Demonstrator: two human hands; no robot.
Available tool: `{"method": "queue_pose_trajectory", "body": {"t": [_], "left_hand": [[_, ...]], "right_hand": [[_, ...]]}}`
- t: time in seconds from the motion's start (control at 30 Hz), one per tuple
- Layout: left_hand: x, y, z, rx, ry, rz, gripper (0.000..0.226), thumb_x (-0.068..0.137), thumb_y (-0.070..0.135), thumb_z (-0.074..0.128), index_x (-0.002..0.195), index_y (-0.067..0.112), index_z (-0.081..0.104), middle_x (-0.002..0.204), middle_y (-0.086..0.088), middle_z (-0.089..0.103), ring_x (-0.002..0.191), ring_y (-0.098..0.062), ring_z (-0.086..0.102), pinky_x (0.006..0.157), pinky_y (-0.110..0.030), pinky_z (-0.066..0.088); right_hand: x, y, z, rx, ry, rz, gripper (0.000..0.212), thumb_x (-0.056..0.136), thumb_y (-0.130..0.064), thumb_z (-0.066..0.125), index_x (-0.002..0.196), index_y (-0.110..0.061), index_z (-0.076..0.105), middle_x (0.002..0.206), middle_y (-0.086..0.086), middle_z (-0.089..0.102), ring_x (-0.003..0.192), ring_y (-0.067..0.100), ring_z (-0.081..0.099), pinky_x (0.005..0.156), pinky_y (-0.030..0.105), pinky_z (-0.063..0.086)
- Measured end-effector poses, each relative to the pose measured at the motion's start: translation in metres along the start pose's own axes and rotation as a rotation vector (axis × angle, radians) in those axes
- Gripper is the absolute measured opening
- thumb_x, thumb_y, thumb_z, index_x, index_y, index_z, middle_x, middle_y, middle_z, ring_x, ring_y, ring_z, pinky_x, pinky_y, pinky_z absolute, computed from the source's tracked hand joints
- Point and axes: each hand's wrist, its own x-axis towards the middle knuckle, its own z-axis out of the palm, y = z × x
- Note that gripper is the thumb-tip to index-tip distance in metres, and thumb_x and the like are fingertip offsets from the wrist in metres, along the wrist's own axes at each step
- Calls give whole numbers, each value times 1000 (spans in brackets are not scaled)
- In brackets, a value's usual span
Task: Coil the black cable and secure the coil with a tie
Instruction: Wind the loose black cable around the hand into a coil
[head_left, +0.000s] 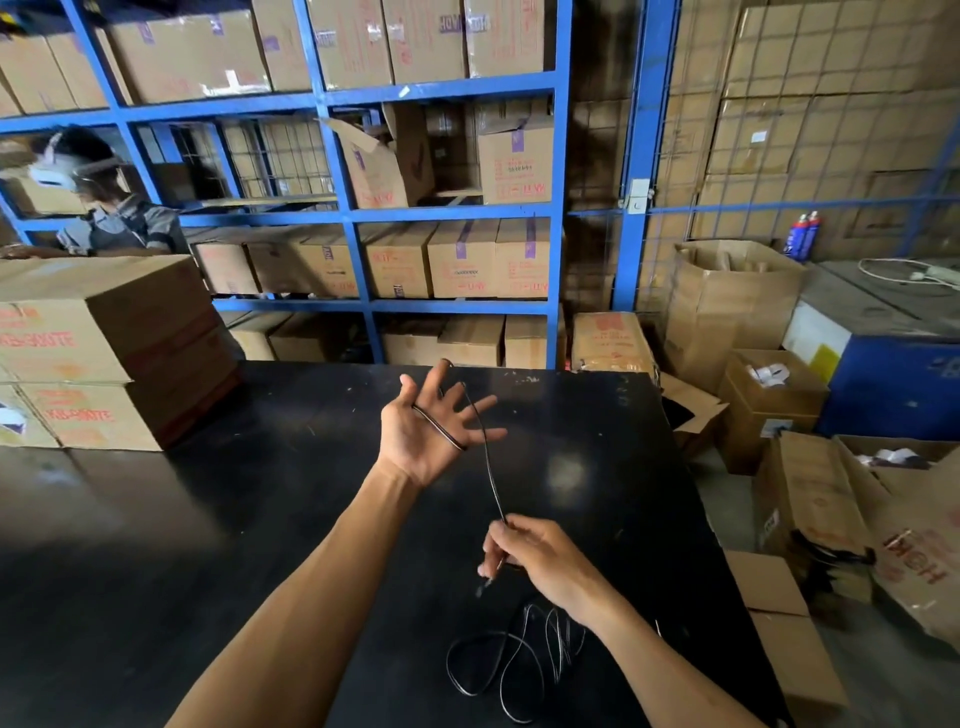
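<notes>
Black and glossy, the desk (260, 519) under your arms spreads wide: its left half is bare from the near edge out to a stack of cardboard boxes (104, 353) sitting on its far left corner, so you have plenty of room to swing that way. Its far edge runs just beyond your left hand's fingertips, with blue shelving (358, 213) full of cartons behind it. Its right edge slants from the far corner down toward your right forearm, and past it open cartons (779, 405) crowd the floor close to the desk.

Your left hand (431, 431) is raised, palm up toward you, fingers spread wide and loose; it grips nothing, but the black cable (488, 457) is looped across the palm from the base of the thumb to the little-finger side. From there the cable passes up behind the fingers and comes back toward you as one taut strand, its long axis running from the far fingertips down and slightly right to your right hand (535, 561).

Your right hand is closed in a pinch on that strand, knuckles up, thumb and fingers curled around it. A short end with a small plug pokes out below the fingers, pointing down and toward you.

The rest of the cable lies slack on the desk just under your right wrist, in several loose overlapping loops near the near edge, with one loop trailing to the left.
</notes>
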Motion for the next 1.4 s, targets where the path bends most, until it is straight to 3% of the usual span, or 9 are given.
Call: {"method": "queue_pose_trajectory", "body": {"t": [0.17,0.3,0.4,0.6,0.8,1.0,1.1,1.27,1.4], "left_hand": [[0,14,16,-53,-99,16,61,102,59,25,157,31,28,169,-18,1,143,-60,23,97,-88,26],[-7,24,21,-37,-172,-25,63,102,60,27,158,31,27,167,-21,6,141,-62,27,95,-88,27],[-13,24,21,-6,-212,-43,63,101,61,29,157,32,27,167,-19,7,140,-62,29,98,-88,24],[-13,30,15,6,-114,30,58,101,60,26,151,33,40,166,-19,19,141,-57,34,106,-85,14],[-17,30,20,-67,-255,-13,55,103,57,27,155,38,31,166,-22,13,140,-59,33,101,-89,12],[-29,25,32,-14,-433,-207,59,104,60,21,158,37,22,168,-21,3,144,-64,13,105,-87,5],[-37,18,30,45,-512,-384,61,103,64,18,159,40,18,169,-18,4,145,-65,5,104,-85,4],[-51,-5,9,312,-594,-729,61,100,67,19,157,45,20,170,-9,7,145,-63,2,108,-82,2],[-55,-24,-8,601,-468,-878,61,96,70,21,153,51,26,168,3,18,147,-56,16,111,-81,5]], "right_hand": [[-5,12,-10,97,82,56,56,90,-67,64,72,-14,67,69,8,66,57,18,60,53,26,42],[-9,22,-23,187,211,134,71,77,-72,73,47,-15,44,47,7,44,51,23,54,61,31,45],[-9,27,-31,372,260,131,69,81,-57,76,44,-16,35,42,1,31,48,22,48,91,39,50],[-17,24,-24,543,206,248,62,87,-53,71,52,-18,34,43,-4,25,32,10,24,51,28,45],[-22,26,-18,534,195,334,53,88,-55,68,59,-18,43,60,-3,26,50,10,19,43,22,23],[-26,43,-27,746,208,303,44,84,-49,75,66,-18,50,59,-4,29,46,6,22,46,22,16],[-18,39,-34,806,269,283,42,75,-44,89,65,-18,58,54,-6,30,42,7,24,40,20,24],[10,-10,-58,400,439,289,36,59,-32,95,68,-16,64,53,-7,31,41,9,23,42,22,26],[29,-56,-84,256,277,244,30,76,-40,87,70,-12,77,54,-6,42,45,9,33,48,23,40]]}}
